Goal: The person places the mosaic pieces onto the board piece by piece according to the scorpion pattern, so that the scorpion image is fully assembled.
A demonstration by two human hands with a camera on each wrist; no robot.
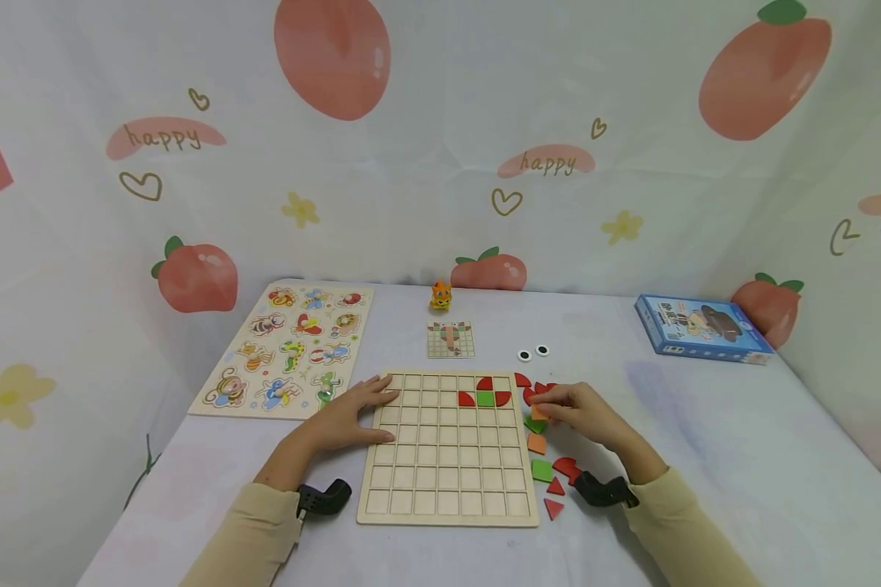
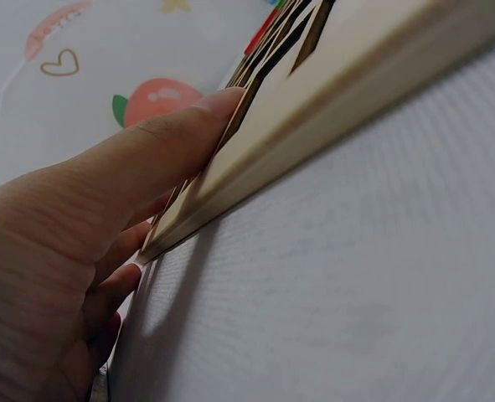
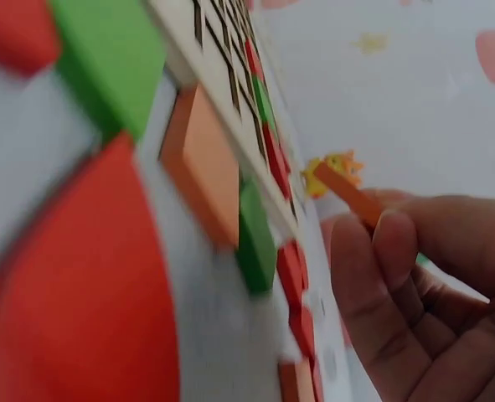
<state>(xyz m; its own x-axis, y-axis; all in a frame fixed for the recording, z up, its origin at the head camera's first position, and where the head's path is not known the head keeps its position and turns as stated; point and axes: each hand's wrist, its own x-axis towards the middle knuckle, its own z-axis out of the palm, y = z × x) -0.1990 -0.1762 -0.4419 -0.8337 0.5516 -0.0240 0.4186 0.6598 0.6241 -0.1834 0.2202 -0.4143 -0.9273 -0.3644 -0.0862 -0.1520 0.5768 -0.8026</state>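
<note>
A wooden grid board (image 1: 436,456) lies flat on the table, with red quarter-round pieces (image 1: 484,383) set around a green square (image 1: 486,399) near its top right. My left hand (image 1: 341,416) rests on the board's left edge, fingers spread; the left wrist view shows its thumb (image 2: 163,151) lying over the rim. Between thumb and fingertips, my right hand (image 1: 583,412) pinches an orange square tile (image 3: 352,193), raised beside the board's right edge. Below that hand lie loose pieces: another orange square (image 1: 537,443), a green square (image 1: 542,470) and red triangles (image 1: 554,509).
Behind the board stand a small pattern card (image 1: 451,339) and an orange toy figure (image 1: 440,296). Two eye discs (image 1: 524,355) lie to the right of the card. An animal puzzle board (image 1: 282,350) is at back left, a blue box (image 1: 705,328) at back right.
</note>
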